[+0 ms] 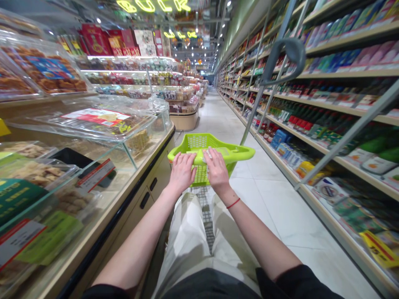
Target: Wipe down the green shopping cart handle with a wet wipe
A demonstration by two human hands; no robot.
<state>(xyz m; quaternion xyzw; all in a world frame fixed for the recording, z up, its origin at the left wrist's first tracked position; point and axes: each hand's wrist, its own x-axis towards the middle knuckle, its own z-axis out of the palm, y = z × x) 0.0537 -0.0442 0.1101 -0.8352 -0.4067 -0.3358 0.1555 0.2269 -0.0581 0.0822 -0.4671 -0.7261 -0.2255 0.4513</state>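
Note:
A bright green shopping cart (pixel 241 153) stands right before me, with a perforated basket wall and a grey mesh lower part. My left hand (pixel 183 169) is closed over the left part of its near handle, fingers curled across the top and thumb to the side. My right hand (pixel 217 171), with a red string on the wrist, is closed on the same handle to the right. A small whitish crumpled thing (pixel 208 155) shows among its fingers; I cannot tell what it is. The handle's underside is hidden by my hands.
On the left, a display counter (pixel 156 155) holds clear boxes of snacks (pixel 109 120). Tall shelves (pixel 352 112) of bottles and packets line the right, with a grey ladder (pixel 255 108) leaning there. Between them runs a pale tiled aisle (pixel 215 108) past a rounded display stand (pixel 183 120).

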